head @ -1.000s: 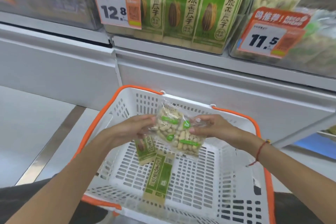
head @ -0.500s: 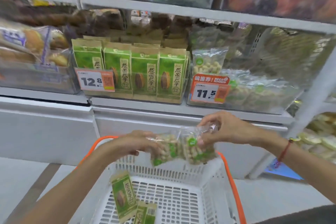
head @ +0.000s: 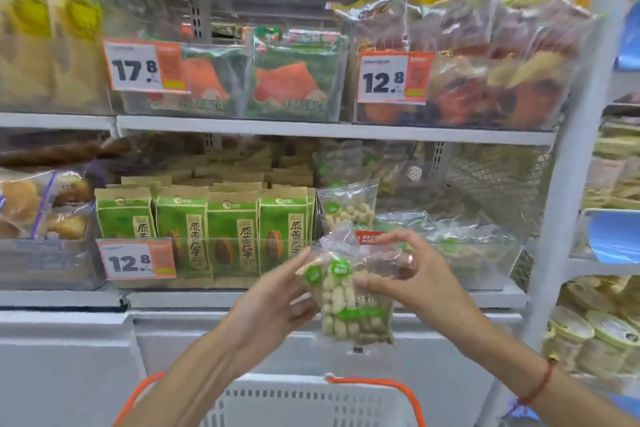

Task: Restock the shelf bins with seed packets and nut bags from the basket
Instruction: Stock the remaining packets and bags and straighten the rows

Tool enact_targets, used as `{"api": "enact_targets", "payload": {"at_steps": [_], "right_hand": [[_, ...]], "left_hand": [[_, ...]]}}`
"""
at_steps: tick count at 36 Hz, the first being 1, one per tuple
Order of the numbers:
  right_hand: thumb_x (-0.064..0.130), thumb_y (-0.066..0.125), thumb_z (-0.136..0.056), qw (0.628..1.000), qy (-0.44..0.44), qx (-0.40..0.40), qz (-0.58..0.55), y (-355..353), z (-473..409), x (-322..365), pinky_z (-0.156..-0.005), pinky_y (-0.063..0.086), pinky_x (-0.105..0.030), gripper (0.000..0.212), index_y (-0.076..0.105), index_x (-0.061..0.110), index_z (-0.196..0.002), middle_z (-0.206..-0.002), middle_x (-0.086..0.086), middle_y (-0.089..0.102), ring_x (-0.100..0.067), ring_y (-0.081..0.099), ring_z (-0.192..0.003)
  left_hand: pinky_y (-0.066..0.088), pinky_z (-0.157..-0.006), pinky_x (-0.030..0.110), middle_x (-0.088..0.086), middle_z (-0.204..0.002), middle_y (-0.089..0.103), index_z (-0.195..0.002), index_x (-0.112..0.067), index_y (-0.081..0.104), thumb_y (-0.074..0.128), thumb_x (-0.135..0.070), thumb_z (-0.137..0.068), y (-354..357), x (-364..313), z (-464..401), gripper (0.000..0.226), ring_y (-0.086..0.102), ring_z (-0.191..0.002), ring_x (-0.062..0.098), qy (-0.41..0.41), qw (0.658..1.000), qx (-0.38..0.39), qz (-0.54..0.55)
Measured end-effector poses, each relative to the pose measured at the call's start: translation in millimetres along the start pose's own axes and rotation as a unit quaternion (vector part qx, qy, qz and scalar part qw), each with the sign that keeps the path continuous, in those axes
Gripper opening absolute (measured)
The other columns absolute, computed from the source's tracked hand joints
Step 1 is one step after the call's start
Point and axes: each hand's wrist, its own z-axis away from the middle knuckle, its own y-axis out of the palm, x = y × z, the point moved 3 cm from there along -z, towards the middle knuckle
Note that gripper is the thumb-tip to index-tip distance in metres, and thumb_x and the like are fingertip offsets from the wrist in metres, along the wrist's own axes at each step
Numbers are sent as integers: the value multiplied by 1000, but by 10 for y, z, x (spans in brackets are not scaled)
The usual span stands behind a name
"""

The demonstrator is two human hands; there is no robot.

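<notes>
Both hands (head: pixel 346 291) around upright nut bags (head: pixel 349 302)

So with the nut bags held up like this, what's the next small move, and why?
Probably carry the nut bags up and right into the clear bin. Both the left hand and the right hand hold them just in front of it, and a matching bag stands there.
</notes>
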Motion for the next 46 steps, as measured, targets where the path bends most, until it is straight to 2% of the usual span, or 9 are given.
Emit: {"api": "enact_targets", "payload": {"at_steps": [7, 10, 12, 14, 20, 27, 31, 37, 46], "right_hand": [[46, 78, -57, 996, -49, -65, -24, -197, -36, 31, -78, 54, -31, 54, 56, 37, -105, -91, 6, 73, -10, 70, -82], [43, 78, -60, 994, -77, -80, 17, -268, -23, 123, -74, 53, -21, 69, 48, 44, -122, -92, 11, 70, -2, 67, -83], [40, 80, -60, 985, -103, -129, 41, -344, -23, 186, -72, 46, -8, 74, 46, 41, -126, -94, 12, 65, 6, 61, -87], [62, 77, -58, 966, -138, -187, 117, -431, -38, 213, -79, 38, -6, 80, 41, 44, -127, -108, 24, 54, 11, 50, -100], [85, 64, -45, 990, -34, -86, 109, -506, -173, 129, -111, 28, -31, 127, -11, 52, -142, -150, 28, 11, 8, 23, -135], [57, 71, -66, 1000, 17, 10, -13, -813, -385, 55, -96, 47, -37, 59, 58, 33, -118, -116, 9, 67, -10, 63, -109], [60, 75, -59, 998, 62, -26, -1, -898, -564, -40, -99, 45, -41, 60, 65, 29, -109, -110, 5, 70, -16, 64, -105], [28, 62, -88, 980, 163, -24, -114, -1143, -1026, -107, -78, 51, -29, 23, 68, 14, -105, -91, -3, 71, -15, 65, -76], [13, 63, -90, 968, 136, -122, -175, -1034, -1764, -329, -78, 56, -31, 28, 63, 2, -115, -90, -7, 71, -18, 67, -77]], "left_hand": [[43, -87, 26, -16, -100, 69, -116, -43, 53, 82, -40, -60, 463, -137, -174, 63, 63, -96, 1, 101, 992, -28, -76], [49, -75, 12, -21, -95, 69, -110, -41, 50, 79, -27, -68, 558, -179, -269, 53, 64, -86, -11, 120, 985, -25, -122], [49, -91, 23, -21, -103, 69, -116, -36, 55, 78, -32, -70, 616, -219, -310, 52, 63, -98, -7, 139, 977, -7, -162], [49, -89, 20, -25, -103, 68, -111, -35, 58, 73, -33, -74, 694, -273, -328, 40, 62, -99, -7, 163, 971, 1, -173], [46, -79, 8, -31, -104, 65, -108, -43, 52, 65, -54, -68, 843, -374, -472, 43, 57, -99, -16, 222, 957, -30, -186], [45, -103, 37, -15, -122, 62, -131, -29, 49, 55, -74, -72, 962, -634, -667, 74, 57, -112, 0, 280, 913, -23, -295], [24, -115, 39, -18, -145, 35, -142, -36, 33, 18, -89, -71, 750, -759, -837, 90, 27, -134, 1, 309, 826, -140, -451], [9, -115, 30, -18, -151, 23, -147, -42, 17, 44, -49, -94, 382, -845, -976, 59, 16, -139, 6, 296, 583, -218, -725], [19, -112, 27, -18, -142, 39, -149, -43, 3, 36, -50, -97, 236, -840, -1124, 62, 32, -132, 6, 271, 553, -217, -757]]}}
